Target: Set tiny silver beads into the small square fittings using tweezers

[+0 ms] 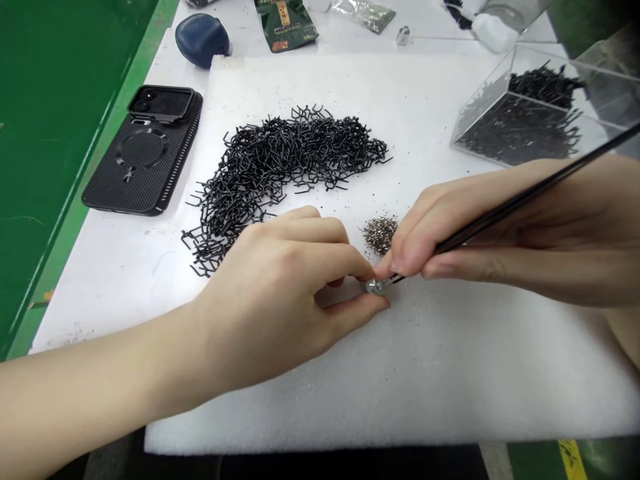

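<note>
My left hand (280, 287) comes in from the left, its thumb and fingers closed around a small shiny clear-silver piece (375, 287) just above the white foam sheet. From the right, my right hand (510, 233) grips slim black tweezers (530, 190) like a pen. Their tip meets the small piece or lies right beside it; the exact contact is too small to tell. Behind my right fingertips is a little heap of tiny brownish metal bits (380, 233). Beyond my left hand spreads a curved pile of bent black pins (285, 153).
A clear box (500, 127) holding more black pieces stands at the right back. The white foam sheet (400, 393) lies under my hands. At left rests a black phone (143, 150). Farther back are a dark blue rounded object (201, 40) and a green packet (286, 23).
</note>
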`<state>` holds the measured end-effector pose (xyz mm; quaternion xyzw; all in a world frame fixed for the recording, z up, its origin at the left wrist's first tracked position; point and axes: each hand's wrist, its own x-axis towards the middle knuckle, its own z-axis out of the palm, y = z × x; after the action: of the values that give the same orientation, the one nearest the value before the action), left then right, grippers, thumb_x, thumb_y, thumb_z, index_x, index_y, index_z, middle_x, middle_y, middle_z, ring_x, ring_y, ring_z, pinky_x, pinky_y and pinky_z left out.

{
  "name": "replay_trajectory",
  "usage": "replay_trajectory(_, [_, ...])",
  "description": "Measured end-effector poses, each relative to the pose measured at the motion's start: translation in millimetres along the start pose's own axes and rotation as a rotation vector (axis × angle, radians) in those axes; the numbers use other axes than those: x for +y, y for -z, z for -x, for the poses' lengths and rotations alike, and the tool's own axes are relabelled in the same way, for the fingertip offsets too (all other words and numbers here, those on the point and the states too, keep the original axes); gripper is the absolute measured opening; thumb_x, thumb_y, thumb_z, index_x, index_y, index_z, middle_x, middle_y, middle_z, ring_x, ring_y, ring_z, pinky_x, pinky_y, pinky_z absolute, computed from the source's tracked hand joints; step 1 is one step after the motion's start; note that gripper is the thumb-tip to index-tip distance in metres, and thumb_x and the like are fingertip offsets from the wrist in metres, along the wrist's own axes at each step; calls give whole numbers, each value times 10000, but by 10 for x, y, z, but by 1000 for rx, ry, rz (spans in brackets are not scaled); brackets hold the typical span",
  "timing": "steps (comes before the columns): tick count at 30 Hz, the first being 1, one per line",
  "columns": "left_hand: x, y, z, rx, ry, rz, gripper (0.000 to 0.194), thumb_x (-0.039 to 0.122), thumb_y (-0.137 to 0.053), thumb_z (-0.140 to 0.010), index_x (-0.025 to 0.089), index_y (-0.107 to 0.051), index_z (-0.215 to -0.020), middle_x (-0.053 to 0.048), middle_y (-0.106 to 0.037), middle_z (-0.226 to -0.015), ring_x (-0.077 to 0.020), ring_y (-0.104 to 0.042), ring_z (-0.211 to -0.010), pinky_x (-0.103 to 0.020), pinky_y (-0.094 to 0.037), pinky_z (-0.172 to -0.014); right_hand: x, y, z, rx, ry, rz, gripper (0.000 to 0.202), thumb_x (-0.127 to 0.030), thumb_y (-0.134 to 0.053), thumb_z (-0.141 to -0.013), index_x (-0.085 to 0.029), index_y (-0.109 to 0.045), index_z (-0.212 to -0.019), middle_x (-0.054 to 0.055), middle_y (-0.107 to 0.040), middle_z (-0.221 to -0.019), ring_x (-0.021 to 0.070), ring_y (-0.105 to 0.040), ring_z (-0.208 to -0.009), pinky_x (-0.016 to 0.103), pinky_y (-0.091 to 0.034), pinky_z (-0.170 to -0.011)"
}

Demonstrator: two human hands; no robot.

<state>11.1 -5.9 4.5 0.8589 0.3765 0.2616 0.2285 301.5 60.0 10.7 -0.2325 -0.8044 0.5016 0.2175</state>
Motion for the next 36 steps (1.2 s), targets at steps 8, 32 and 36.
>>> replay_trajectory(8, [15, 19, 16, -3, 12, -16, 164, 198, -856, -1138, 195, -891, -977, 13, -817, -891, -182, -772, -871, -319, -654, -875, 16, -5, -3, 23, -6, 1, 199, -195, -915, -1119, -365, -967, -1209, -49, -951, -1120, 169, -921, -1032, 240, -723, -914])
replay_trajectory(32, [1, 17, 29, -19, 31, 23, 150, 233, -836, -1151, 207, -902, -1019, 0, -856, -938, -190, -784, -878, -325, -619, -792, 44, 7, 20, 11, 2, 10, 260, -179, -927, -1093, -393, -972, -1235, -25, -953, -1132, 220, -920, -1034, 312, -744, -906])
replay_trajectory(36, [-6, 19, 17, -25, 29, 23, 154, 231, -832, -1156, 203, -908, -1025, 2, -857, -938, -183, -776, -872, -315, -599, -777, 44, 16, 23, 11, -9, 15, 265, -170, -926, -1090, -390, -975, -1229, -15, -954, -1125, 231, -921, -1025, 317, -743, -900])
